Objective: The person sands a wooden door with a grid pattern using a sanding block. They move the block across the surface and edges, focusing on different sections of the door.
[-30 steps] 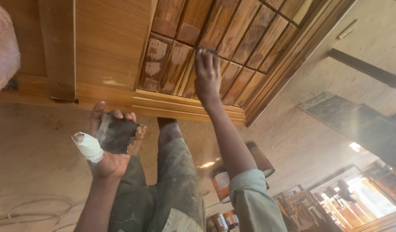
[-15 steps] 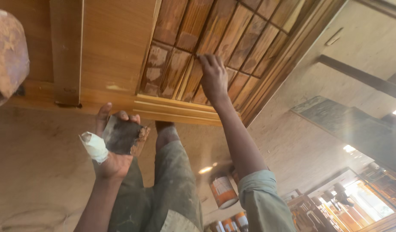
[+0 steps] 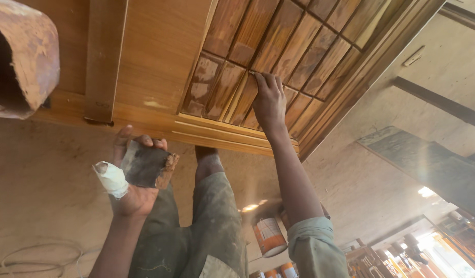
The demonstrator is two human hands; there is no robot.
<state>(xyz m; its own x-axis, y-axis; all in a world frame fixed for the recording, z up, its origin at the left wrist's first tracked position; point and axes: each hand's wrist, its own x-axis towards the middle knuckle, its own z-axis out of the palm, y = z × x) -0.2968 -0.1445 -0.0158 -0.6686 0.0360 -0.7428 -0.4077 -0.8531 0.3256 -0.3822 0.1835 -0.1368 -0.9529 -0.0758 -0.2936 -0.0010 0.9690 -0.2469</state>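
A wooden door [image 3: 155, 62] with a slatted panel [image 3: 278, 46] fills the upper part of the view. My right hand [image 3: 268, 100] presses on a slat of that panel, fingers closed around a small pale-tipped tool [image 3: 253, 73] that touches the wood. Several slats near it carry pale smeared patches. My left hand [image 3: 132, 180] hovers below the door's bottom rail, palm up, holding a dark flat block [image 3: 144, 164] with brown paste along one edge. A white bandage [image 3: 111, 177] wraps that hand's thumb.
My legs in dusty grey trousers [image 3: 211, 226] stand on the concrete floor [image 3: 47, 190]. An open can [image 3: 271, 237] sits by my right elbow, more cans [image 3: 286, 270] below it. A rusty rounded object [image 3: 23, 56] hangs at upper left. A thin cable [image 3: 26, 255] loops at lower left.
My right hand has slid a short way along the slats while staying pressed on the panel. The left hand keeps the block in the same pose. The view has shifted slightly.
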